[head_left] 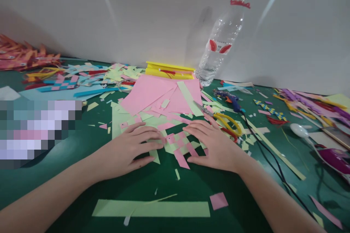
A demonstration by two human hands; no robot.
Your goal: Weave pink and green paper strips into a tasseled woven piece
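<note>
A woven paper piece point(179, 143) of pink and light green strips lies on the dark green table between my hands. At its left end, my left hand point(136, 147) rests palm down with fingers stretched out, the fingertips reaching its edge. On the other side my right hand point(212, 145) lies with fingers extended over the piece's right part, partly covering it. Neither hand has anything gripped in it. Just beyond my right hand are yellow-handled scissors point(228, 123), their blades partly over pink paper. Behind the woven piece are pink sheets point(155, 93) with a green strip point(190, 98) on top.
A clear plastic bottle point(221, 40) leans against the grey wall. A blue glue gun point(228, 99) with a black cord sits at right, near a purple-and-white device point(333, 158). A long green strip point(150, 208) and a pink square point(218, 201) lie in front. Paper scraps are scattered around.
</note>
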